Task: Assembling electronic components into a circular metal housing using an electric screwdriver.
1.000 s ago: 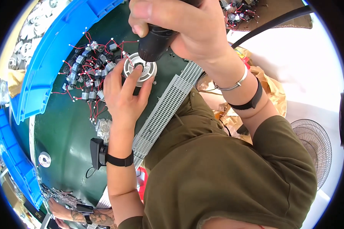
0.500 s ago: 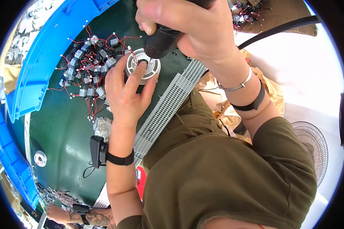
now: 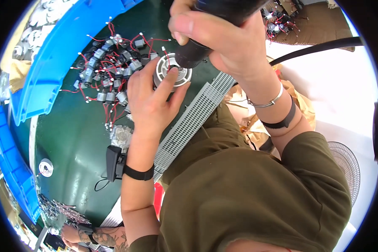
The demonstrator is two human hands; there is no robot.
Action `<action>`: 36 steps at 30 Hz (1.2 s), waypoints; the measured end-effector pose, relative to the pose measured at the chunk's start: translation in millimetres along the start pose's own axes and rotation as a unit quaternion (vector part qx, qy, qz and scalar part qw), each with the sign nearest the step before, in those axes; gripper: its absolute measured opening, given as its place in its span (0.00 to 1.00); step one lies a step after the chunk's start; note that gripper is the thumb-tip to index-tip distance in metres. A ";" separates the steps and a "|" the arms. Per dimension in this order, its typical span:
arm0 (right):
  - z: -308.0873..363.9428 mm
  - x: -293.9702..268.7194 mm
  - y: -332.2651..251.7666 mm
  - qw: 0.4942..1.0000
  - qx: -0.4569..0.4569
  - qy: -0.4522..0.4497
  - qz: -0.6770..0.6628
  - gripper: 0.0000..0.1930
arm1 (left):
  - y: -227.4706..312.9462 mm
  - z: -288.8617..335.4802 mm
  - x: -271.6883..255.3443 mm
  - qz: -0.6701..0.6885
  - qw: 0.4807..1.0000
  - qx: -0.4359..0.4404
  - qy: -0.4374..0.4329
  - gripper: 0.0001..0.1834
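My left hand (image 3: 153, 98) is closed around a round white plastic housing (image 3: 184, 78), one finger pressed onto a small dark part at its middle. A red wire with a white plug sticks up from the housing. In my right hand (image 3: 227, 42) is a black power screwdriver (image 3: 193, 52), its fingers wrapped round the body. The tool's nose tilts down over the right side of the housing; its bit is hidden, so contact cannot be made out. Beside my left hand lies a heap of small motors (image 3: 109, 67) with red wires.
Blue bins (image 3: 42, 80) line the left side of the green table (image 3: 71, 143). A grey perforated strip (image 3: 193, 117) runs along my edge. Another white housing (image 3: 45, 167) lies at left. A co-worker's tattooed forearm (image 3: 107, 236) shows at lower left. A fan (image 3: 344, 164) stands at right.
The whole view has shifted, so the table and both hands appear farther right. My left hand still grips the housing, and the screwdriver stays above it in my right hand.
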State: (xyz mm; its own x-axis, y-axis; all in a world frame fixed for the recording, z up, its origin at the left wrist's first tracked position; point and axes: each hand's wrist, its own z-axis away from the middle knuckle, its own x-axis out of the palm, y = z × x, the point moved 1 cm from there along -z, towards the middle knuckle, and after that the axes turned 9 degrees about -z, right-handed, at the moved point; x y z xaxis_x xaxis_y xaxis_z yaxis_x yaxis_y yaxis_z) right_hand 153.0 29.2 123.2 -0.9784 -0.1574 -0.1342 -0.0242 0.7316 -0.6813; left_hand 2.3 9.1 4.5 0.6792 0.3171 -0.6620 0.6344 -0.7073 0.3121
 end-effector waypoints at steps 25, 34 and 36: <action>-26.5 77.9 109.8 0.903 0.051 -0.272 0.329 0.12 | -132.4 -23.1 -211.2 -0.340 0.919 -0.167 0.106 0.15; -56.2 79.1 95.9 0.876 -0.006 -0.286 0.388 0.11 | -258.0 -184.6 -141.2 -0.230 0.924 -0.076 -0.295 0.17; -48.7 72.6 97.7 0.892 0.052 -0.233 0.385 0.11 | -260.0 -194.8 -111.7 -0.268 0.893 -0.063 -0.355 0.19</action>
State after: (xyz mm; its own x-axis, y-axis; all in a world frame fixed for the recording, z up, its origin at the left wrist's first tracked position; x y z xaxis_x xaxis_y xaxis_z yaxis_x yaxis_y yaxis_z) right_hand 69.6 121.5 81.9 -0.5051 0.0887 -0.8585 0.6600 0.6806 -0.3180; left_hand -166.6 280.7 130.1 -0.1122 0.0766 -0.9907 0.8653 -0.4826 -0.1353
